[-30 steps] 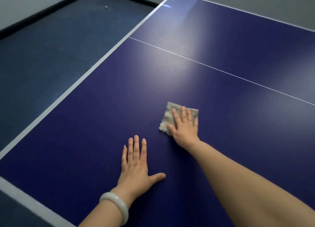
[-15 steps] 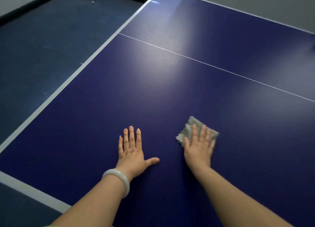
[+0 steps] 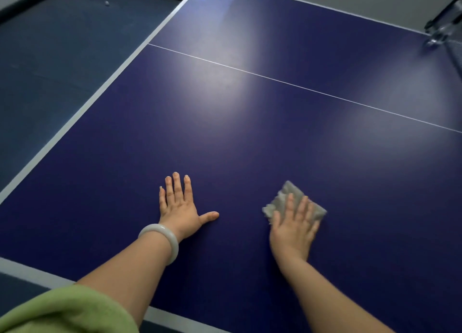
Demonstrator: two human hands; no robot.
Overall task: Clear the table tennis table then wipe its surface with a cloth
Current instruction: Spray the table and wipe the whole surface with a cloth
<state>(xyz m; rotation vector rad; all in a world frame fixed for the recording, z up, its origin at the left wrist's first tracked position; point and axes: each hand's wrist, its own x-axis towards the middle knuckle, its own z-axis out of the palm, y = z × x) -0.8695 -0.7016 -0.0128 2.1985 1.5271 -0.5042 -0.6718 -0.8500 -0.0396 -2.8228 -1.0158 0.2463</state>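
Dark blue table tennis table (image 3: 250, 137) fills most of the view, with a white border along its left and near edges and a thin white centre line (image 3: 300, 87) running from about ten o'clock toward three o'clock. Pale light reflections lie on the surface at about twelve o'clock. Beyond the left edge is a dark blue floor (image 3: 50, 70), and a small white ball (image 3: 107, 3) lies on it at about eleven o'clock, far from the table. At about two o'clock, at the picture's edge, a blurred net clamp (image 3: 442, 27) sits on the table's far side.

On the table, at about six o'clock, the left hand (image 3: 178, 207) rests flat, palm down, fingers straight and close together, thumb spread out to the side. It holds nothing. A white bangle (image 3: 162, 241) is on its wrist, and a green sleeve (image 3: 62, 310) shows at about seven o'clock.

To the right of it, apart from it, the right hand (image 3: 293, 226) presses flat on a grey cloth (image 3: 285, 195), at about five o'clock. Its fingers are straight and slightly spread, lying over the cloth and not curled around it. The cloth lies crumpled on the surface, with its far corner and both sides showing beyond the fingers.
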